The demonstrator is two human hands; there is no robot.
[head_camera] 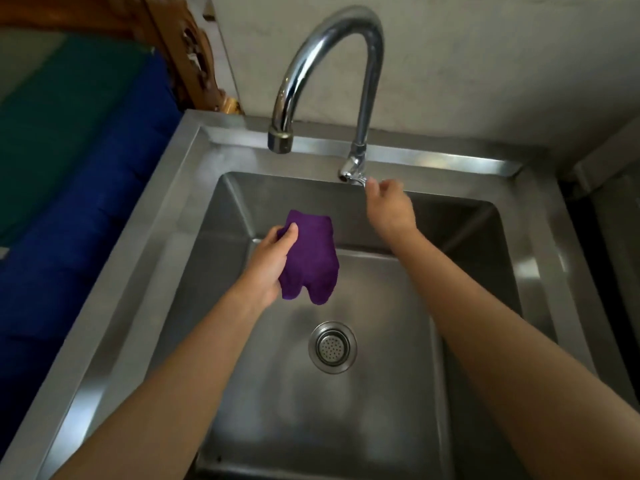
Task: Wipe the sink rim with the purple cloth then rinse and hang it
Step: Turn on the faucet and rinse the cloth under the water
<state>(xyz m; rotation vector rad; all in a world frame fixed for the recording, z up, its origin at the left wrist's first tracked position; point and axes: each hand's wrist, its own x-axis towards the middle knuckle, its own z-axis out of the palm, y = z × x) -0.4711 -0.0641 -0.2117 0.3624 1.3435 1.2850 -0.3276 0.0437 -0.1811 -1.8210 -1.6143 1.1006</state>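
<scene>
My left hand (272, 263) grips the purple cloth (311, 258), which hangs bunched over the steel basin, below and a little in front of the spout. My right hand (389, 209) reaches to the small tap lever (358, 180) at the foot of the chrome gooseneck tap (332, 46); its fingertips touch the lever. No water runs from the spout (280, 140). The steel sink rim (162, 202) frames the basin on all sides.
A round strainer drain (332, 347) sits in the basin floor. A blue and green surface (69, 168) lies left of the sink, with carved brown wood (194, 53) behind it. A pale wall rises behind the tap. Dark space lies to the right of the rim.
</scene>
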